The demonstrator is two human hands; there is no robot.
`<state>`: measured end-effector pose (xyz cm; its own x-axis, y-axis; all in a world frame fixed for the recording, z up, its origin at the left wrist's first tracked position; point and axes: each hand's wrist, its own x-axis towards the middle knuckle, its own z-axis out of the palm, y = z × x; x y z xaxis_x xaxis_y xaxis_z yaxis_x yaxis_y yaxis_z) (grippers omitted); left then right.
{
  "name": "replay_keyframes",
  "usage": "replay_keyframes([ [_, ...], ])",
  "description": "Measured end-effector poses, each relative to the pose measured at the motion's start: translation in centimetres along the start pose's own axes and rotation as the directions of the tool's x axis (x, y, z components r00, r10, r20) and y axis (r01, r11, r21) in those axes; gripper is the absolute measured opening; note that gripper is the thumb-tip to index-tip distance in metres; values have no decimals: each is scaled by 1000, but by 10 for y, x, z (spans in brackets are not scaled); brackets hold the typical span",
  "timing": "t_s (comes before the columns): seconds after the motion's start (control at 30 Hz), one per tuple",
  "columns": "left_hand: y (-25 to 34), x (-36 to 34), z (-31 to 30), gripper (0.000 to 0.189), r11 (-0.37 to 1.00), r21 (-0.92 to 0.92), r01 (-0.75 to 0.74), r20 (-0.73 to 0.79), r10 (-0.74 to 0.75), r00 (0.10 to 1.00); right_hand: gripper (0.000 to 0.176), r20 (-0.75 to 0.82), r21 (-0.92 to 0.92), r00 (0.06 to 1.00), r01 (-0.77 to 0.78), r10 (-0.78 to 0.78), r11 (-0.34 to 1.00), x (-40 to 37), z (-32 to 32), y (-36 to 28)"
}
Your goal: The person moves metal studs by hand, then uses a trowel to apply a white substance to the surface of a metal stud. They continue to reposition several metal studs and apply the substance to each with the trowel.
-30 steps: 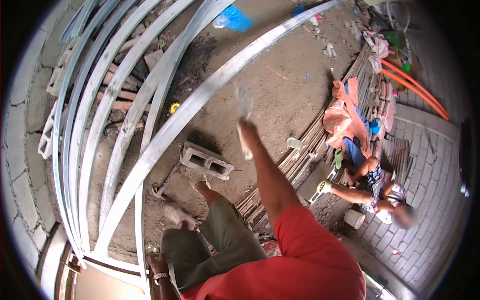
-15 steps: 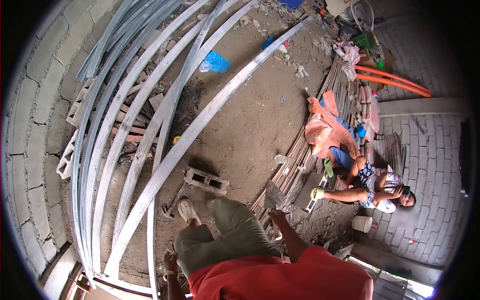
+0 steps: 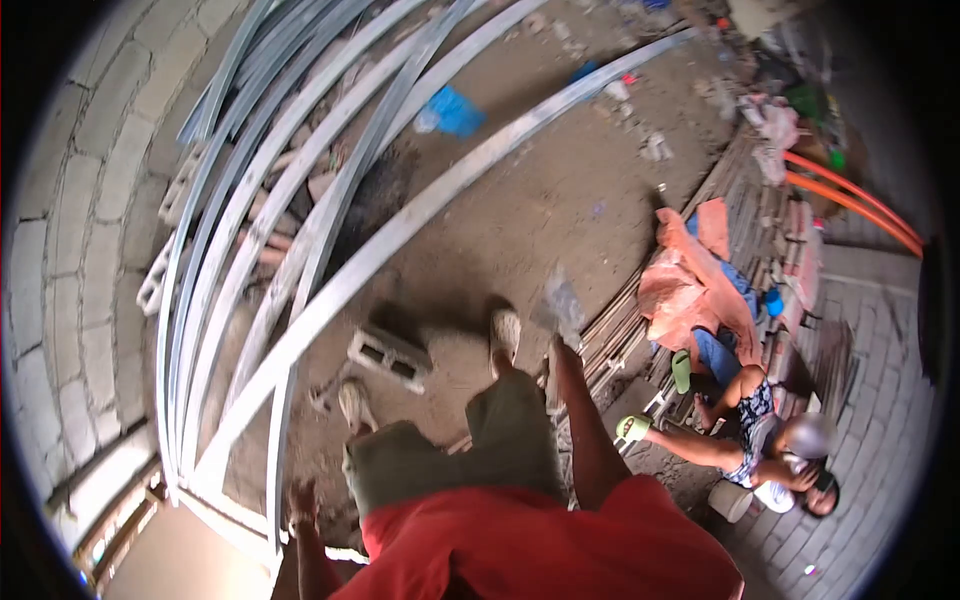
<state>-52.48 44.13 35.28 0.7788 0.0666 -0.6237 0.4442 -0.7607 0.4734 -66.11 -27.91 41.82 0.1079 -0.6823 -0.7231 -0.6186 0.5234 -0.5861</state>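
Note:
My right hand (image 3: pixel 560 352) is closed around what looks like a trowel, its grey blade (image 3: pixel 545 316) pointing ahead over the dirt floor. Past the blade is a crumpled piece of clear plastic (image 3: pixel 566 292). Low on the left hangs my left hand (image 3: pixel 302 498), fingers apart and holding nothing, near the lower end of a long metal channel (image 3: pixel 280 450). Between my feet and the metal lengths lies a hollow concrete block (image 3: pixel 388 360). A hammer-like tool (image 3: pixel 322 396) rests on the ground left of the block.
Long metal channels (image 3: pixel 400 225) cross the floor on my left, beside a block wall (image 3: pixel 85 270). To the right are bundled rods (image 3: pixel 612 335), an orange sheet (image 3: pixel 690 290) and a seated person (image 3: pixel 755 435) beside a white bucket (image 3: pixel 730 500). A blue plastic bag (image 3: pixel 455 110) lies ahead.
My right foot has come forward into sight beside the block. My right hand and the trowel have moved forward. My left hand has shifted left, and its fingers have spread.

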Motion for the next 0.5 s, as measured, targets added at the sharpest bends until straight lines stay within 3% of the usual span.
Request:
replay_keyframes([
  [0.03,43,-26,17,59,978,-78,194,41,-191,981,44,69,23,998,-12,11,1000,24,-17,10],
  [0.07,138,-64,33,59,913,-142,383,81,-375,924,44,135,58,991,-5,-3,998,52,-29,14],
  [0.1,151,-70,54,58,941,-81,329,62,-324,944,44,160,162,982,-123,97,979,74,-38,17],
  [0.13,163,-76,75,57,962,-17,273,44,-273,961,41,60,135,998,15,-23,991,86,-44,17],
  [0.2,224,-90,111,53,972,230,-42,-7,45,999,54,258,106,916,-343,307,933,71,-65,-45],
  [0.27,321,-102,133,56,976,219,-17,20,13,1000,42,259,103,948,-217,185,971,99,-75,-30],
  [0.33,372,-92,150,60,983,178,-36,71,24,997,37,262,63,961,-113,93,992,133,-73,-21],
  [0.4,382,-63,173,67,985,172,-33,93,18,995,35,282,10,956,-91,84,996,145,-73,-39],
  [0.5,403,-34,214,78,979,205,-5,139,-24,990,33,352,-5,924,-154,146,988,117,-72,-128],
])
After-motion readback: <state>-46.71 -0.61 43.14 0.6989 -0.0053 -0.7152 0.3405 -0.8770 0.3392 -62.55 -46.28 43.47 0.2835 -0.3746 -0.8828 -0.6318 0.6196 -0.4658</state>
